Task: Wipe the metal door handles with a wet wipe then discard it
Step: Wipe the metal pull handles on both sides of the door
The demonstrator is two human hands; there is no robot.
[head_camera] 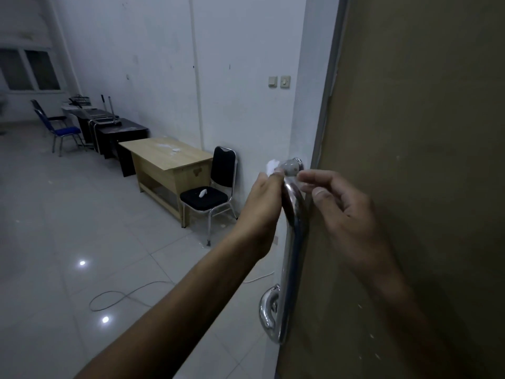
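Both our hands are up at the top of the handle (293, 242) on the brown door (410, 187). Our left hand (263, 206) is closed around a white wipe (272, 166), pressing it against the handle's upper end, with a tuft of wipe showing above the fingers. Our right hand (344, 212) reaches in from the door side, its fingers loosely curled and its fingertips close to the handle top; we cannot tell whether it pinches the wipe. A second handle (269, 310) curves out low on the door's far face. Beyond, a black chair (216, 192) stands beside a wooden desk (166, 160) against the wall.
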